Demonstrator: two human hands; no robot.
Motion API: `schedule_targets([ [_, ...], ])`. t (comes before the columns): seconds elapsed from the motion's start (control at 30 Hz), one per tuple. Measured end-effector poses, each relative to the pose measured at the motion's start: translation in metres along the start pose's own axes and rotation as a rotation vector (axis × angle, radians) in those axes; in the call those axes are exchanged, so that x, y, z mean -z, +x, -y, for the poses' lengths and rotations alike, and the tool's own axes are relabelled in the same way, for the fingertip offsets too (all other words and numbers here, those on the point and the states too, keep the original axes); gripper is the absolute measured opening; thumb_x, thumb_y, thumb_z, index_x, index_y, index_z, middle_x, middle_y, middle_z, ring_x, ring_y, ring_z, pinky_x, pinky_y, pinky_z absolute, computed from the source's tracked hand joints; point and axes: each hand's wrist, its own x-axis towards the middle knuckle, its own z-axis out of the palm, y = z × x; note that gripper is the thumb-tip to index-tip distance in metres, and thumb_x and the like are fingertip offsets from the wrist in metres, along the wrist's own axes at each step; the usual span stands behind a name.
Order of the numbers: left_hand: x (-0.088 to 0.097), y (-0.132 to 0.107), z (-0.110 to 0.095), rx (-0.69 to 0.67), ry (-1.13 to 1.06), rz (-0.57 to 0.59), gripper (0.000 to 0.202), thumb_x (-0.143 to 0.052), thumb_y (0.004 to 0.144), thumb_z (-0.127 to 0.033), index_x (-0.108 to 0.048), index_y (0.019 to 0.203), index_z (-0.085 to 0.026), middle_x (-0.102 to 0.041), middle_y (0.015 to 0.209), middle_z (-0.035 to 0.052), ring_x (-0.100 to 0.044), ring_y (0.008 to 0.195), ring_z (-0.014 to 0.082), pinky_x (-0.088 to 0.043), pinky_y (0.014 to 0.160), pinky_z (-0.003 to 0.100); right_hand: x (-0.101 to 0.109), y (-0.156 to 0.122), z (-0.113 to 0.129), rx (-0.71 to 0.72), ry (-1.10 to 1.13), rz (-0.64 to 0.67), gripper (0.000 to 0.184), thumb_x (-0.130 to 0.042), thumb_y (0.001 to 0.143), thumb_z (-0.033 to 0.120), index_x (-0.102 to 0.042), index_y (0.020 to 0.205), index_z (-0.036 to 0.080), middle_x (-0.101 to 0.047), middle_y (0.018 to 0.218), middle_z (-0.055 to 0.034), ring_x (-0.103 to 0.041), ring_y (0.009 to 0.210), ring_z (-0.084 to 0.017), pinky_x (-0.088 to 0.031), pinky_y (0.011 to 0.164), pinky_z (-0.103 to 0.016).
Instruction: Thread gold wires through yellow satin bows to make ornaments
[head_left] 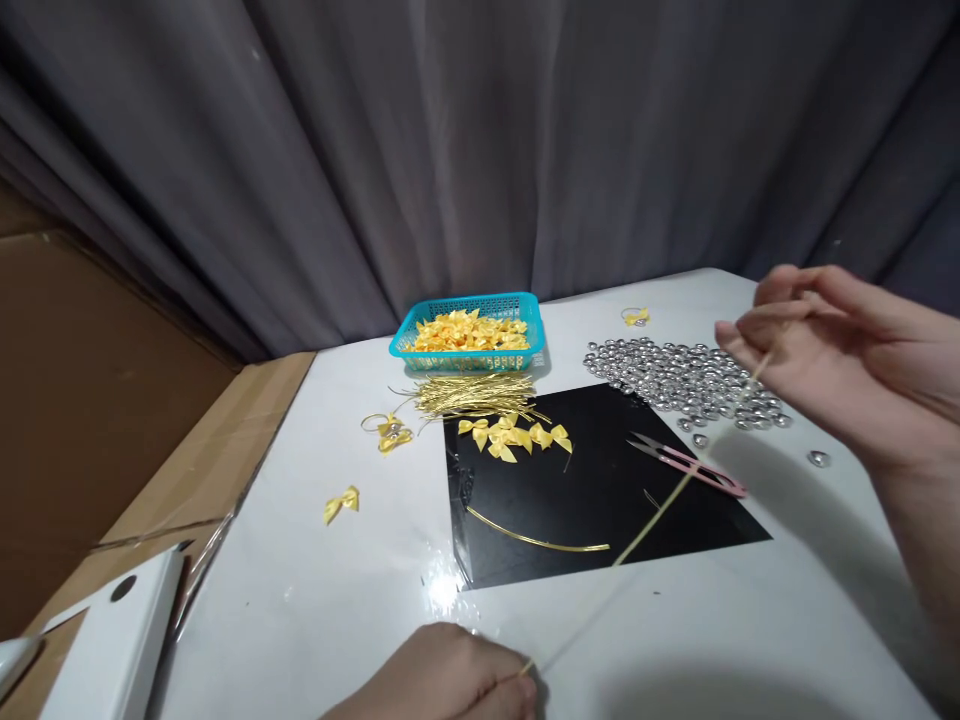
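A thin gold cord (652, 520) is stretched on a slant between my two hands. My left hand (457, 672), low at the front of the table, is closed in a pinch on its lower end. Raised at the right, my right hand (817, 330) has its fingers curled around the upper end. Beneath the cord, pink-handled scissors (694, 468) lie on a black sheet (540, 510). A separate gold cord piece (536, 541) curves across that sheet, and several yellow bows (517, 436) sit near its back edge.
A blue basket (397, 350) of yellow bows stands at the back, behind a bundle of gold cords (472, 394). Silver heart-shaped beads (690, 375) spread at the right. Bows with cord loops (392, 432) and a loose bow (342, 504) lie left. Cardboard (217, 450) borders the table's left side.
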Motion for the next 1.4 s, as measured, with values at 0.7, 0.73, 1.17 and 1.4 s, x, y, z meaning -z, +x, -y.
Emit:
schedule_targets([
  [0.7, 0.082, 0.15, 0.0, 0.001, 0.683, -0.574, 0.016, -0.058, 0.087, -0.031, -0.068, 0.094, -0.021, -0.069, 0.097, 0.0046, -0.065, 0.09, 0.022, -0.048, 0.071, 0.028, -0.042, -0.031, -0.117, -0.06, -0.345, 0.141, 0.037, -0.054, 0.079, 0.055, -0.045, 0.086, 0.02, -0.056, 0.071, 0.0018, -0.045, 0.046, -0.006, -0.036, 0.046, -0.021],
  [0.73, 0.08, 0.15, 0.002, -0.013, 0.67, -0.587, 0.015, -0.057, 0.087, -0.03, -0.067, 0.093, -0.021, -0.068, 0.096, 0.0048, -0.064, 0.09, 0.0217, -0.048, 0.072, 0.029, -0.042, -0.031, -0.12, -0.076, -0.377, 0.149, 0.036, -0.055, 0.079, 0.054, -0.047, 0.086, 0.02, -0.052, 0.064, 0.0032, -0.045, 0.045, -0.007, -0.036, 0.045, -0.021],
  [1.17, 0.069, 0.144, 0.015, -0.117, 0.48, -0.779, 0.01, -0.062, 0.084, -0.028, -0.066, 0.09, -0.021, -0.065, 0.096, 0.0036, -0.059, 0.094, 0.0206, -0.044, 0.078, 0.03, -0.04, -0.021, -0.132, -0.36, -0.493, 0.305, 0.023, -0.071, 0.066, 0.034, -0.059, 0.072, 0.015, -0.052, 0.05, 0.0023, -0.047, 0.044, -0.007, -0.041, 0.043, -0.019],
  [1.4, 0.06, 0.141, 0.006, -0.042, 0.098, -0.862, 0.023, -0.056, 0.087, -0.039, -0.069, 0.086, -0.02, -0.066, 0.077, 0.0004, -0.058, 0.071, 0.0155, -0.041, 0.066, 0.026, -0.04, -0.025, -0.123, -0.297, -0.422, 0.279, 0.037, -0.075, 0.061, 0.045, -0.065, 0.079, 0.014, -0.053, 0.06, 0.0015, -0.037, 0.045, -0.004, -0.028, 0.04, -0.018],
])
